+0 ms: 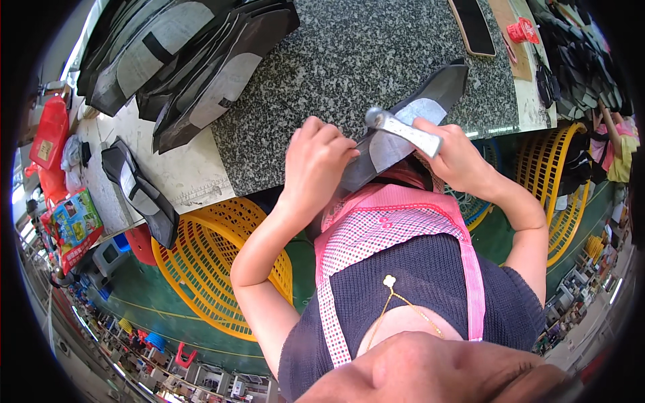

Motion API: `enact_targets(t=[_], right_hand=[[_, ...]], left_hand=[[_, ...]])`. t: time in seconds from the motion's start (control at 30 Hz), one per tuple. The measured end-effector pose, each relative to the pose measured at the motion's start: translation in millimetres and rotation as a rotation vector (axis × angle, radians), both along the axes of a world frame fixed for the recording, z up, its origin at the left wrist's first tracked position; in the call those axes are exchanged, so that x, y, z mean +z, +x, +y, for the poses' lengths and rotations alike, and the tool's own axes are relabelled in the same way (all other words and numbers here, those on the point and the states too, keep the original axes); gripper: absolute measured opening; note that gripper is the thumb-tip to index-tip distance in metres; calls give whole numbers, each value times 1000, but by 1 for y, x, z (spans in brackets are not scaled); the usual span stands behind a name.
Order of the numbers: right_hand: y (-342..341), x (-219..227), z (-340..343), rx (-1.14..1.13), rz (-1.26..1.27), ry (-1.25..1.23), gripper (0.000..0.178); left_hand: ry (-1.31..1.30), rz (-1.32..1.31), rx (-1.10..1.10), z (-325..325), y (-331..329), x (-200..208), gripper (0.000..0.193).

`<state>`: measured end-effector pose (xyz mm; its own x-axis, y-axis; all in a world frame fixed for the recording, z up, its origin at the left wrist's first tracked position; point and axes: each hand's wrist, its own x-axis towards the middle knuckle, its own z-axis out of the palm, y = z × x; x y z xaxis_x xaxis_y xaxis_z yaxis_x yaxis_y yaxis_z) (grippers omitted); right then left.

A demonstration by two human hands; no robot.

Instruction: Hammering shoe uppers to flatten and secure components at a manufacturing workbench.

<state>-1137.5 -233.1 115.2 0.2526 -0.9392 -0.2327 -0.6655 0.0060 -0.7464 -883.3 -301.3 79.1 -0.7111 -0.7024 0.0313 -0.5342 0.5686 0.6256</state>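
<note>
A dark, curved piece like a shoe upper (386, 149), with a pale grey patch, lies at the front edge of the speckled granite slab (316, 67). My left hand (314, 164) has its fingers curled, thumb and fingertips pinched at the piece's left edge. A silver metal hammer (408, 133) is in my right hand (457, 158), its rounded head over the middle of the piece. My right fingers wrap the hammer and are partly hidden behind it. The piece's near end hangs toward my pink apron (403, 208).
Stacks of similar dark pieces (222, 87) lie at the left, with another small bundle (138, 188) by the table edge. A phone (474, 27) and a red object (523, 31) are at far right. Yellow plastic baskets (195, 269) stand below the table on both sides.
</note>
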Motion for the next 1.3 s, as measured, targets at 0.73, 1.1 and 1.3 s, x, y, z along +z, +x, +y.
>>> enact_targets(t=[0.73,1.1,1.3], right_hand=[[23,11,-4,43,-20,159,14],[33,0,1,98,-84,170,13],[38,9,1,74,-80,24,13]], left_hand=[[-201,78,-30,5,28,-6,14],[-165,122,243,22,38,-17,21],[-90,210,310,33,33,-19,15]])
